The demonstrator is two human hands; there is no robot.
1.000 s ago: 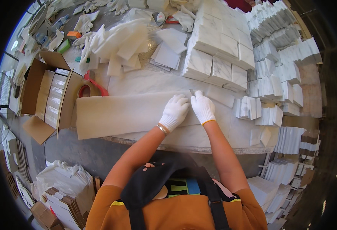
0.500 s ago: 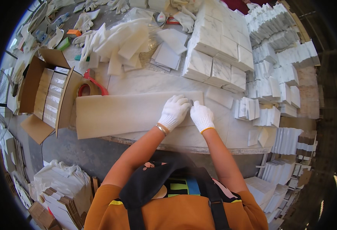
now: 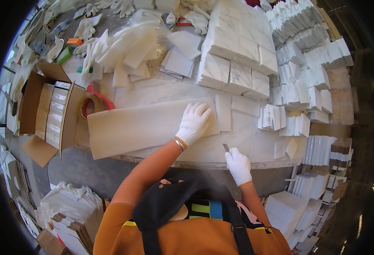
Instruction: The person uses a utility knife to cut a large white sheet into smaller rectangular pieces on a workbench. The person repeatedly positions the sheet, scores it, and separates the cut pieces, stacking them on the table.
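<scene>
A long sheet of white packing foam (image 3: 136, 127) lies across the table. Over its right end my left hand (image 3: 194, 123), in a white knit glove, presses down with fingers stretched out. Just right of the sheet lies a narrow foam strip (image 3: 223, 112), separated from it by a small gap. My gloved right hand (image 3: 239, 165) is closed around a utility knife near the table's front edge; the knife blade (image 3: 226, 147) sticks out past the fingers, pointing away from me. Most of the knife's handle is hidden in the glove.
Marble tile stacks (image 3: 238, 46) stand at the back right. An open cardboard box (image 3: 70, 114) of wrapped packs sits at left, beside a red tape dispenser (image 3: 100, 97). Loose foam pieces (image 3: 129, 55) and gloves lie behind. The table's front edge (image 3: 187, 165) runs near me.
My right hand has drawn the knife back toward me, off the foam. A strip now lies apart from the sheet's right end, and the sheet has turned slightly. My left hand stays on it.
</scene>
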